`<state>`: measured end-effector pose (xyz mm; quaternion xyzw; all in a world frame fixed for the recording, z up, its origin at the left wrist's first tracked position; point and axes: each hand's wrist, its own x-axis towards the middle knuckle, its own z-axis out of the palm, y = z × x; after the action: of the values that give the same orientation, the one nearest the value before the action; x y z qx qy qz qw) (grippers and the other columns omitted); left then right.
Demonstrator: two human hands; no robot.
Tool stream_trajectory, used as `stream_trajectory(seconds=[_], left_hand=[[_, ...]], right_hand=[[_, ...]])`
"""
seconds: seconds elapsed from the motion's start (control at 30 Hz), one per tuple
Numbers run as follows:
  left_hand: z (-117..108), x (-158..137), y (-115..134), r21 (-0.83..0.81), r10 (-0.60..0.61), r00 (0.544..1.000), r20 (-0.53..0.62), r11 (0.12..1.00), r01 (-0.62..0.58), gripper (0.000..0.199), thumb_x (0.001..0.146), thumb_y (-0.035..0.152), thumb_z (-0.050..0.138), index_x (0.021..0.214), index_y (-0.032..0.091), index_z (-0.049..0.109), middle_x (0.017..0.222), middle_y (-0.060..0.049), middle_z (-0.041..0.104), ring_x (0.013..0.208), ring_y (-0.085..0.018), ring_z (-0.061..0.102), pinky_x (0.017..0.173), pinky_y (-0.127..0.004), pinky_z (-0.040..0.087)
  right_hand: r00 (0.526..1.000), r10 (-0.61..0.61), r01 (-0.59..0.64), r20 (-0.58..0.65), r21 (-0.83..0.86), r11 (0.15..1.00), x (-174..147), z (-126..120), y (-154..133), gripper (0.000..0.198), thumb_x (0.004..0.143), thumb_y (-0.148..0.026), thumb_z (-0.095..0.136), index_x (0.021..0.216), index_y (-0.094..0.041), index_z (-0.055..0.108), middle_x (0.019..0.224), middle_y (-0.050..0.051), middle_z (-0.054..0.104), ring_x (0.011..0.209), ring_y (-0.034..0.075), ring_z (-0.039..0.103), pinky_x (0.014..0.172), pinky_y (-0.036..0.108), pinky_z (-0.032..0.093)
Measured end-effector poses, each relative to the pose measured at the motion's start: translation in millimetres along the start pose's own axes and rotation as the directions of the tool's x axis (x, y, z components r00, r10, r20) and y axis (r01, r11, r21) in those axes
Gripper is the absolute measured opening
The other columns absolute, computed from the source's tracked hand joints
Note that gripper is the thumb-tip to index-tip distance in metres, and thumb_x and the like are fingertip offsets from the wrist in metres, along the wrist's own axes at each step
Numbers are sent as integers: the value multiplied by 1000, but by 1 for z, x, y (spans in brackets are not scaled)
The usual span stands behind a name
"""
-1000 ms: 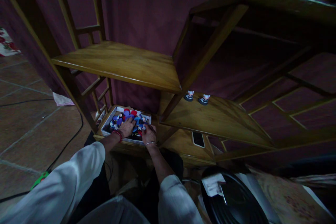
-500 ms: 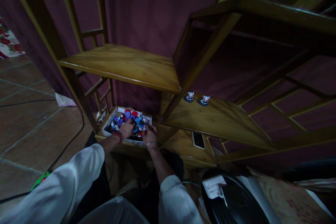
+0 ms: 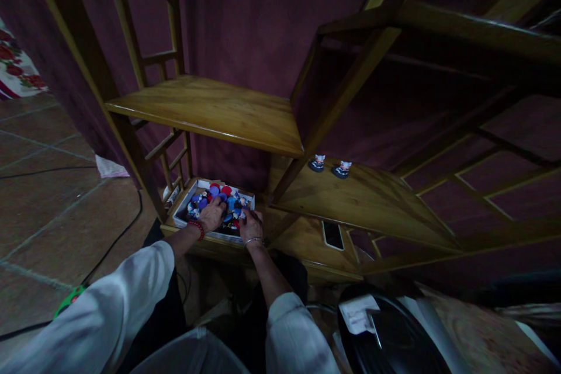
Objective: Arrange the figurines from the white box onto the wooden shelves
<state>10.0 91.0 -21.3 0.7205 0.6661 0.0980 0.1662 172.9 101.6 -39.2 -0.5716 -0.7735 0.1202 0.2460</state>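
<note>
The brown, glossy wooden shelf unit carries, on its low left level, a shallow white rectangular box, probably light cardboard that would flex if I gripped one wall; two opposite sides look the better hold. My left hand, fingers bent downward, reaches into it; my right hand curls at its right end. I cannot tell whether either pinches anything. Inside lie jumbled small painted figurines and round red, blue and purple discs, likely light, stiff, smooth plastic, best taken by the body or rim.
</note>
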Motion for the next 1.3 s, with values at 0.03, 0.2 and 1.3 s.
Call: stream_trajectory(seconds=[0.03,0.2,1.3], left_hand=[[0,0,0,9,9,1000,-19,1000,-9,38,71,16,54,109,15,51,115,-12,42,110,-24,43,95,-35,34],[-2,-1,-1,34,5,1000,-14,999,-4,43,68,16,55,110,9,52,117,-16,41,110,-28,42,96,-36,32],[-3,-15,-10,-219,-84,996,38,971,90,49,67,14,53,116,11,51,111,-12,55,106,-22,49,92,-29,36]], right_hand=[[1000,-1,1,10,-3,1000,0,0,0,30,76,-19,48,103,-20,62,96,6,62,102,20,45,91,25,36],[999,-8,8,44,-4,1000,0,-1,1,32,76,-18,48,106,-20,60,98,6,62,105,20,44,92,26,34],[980,51,-48,193,-19,999,6,-4,-20,21,80,-26,47,98,-27,57,81,1,65,70,14,59,61,21,38]])
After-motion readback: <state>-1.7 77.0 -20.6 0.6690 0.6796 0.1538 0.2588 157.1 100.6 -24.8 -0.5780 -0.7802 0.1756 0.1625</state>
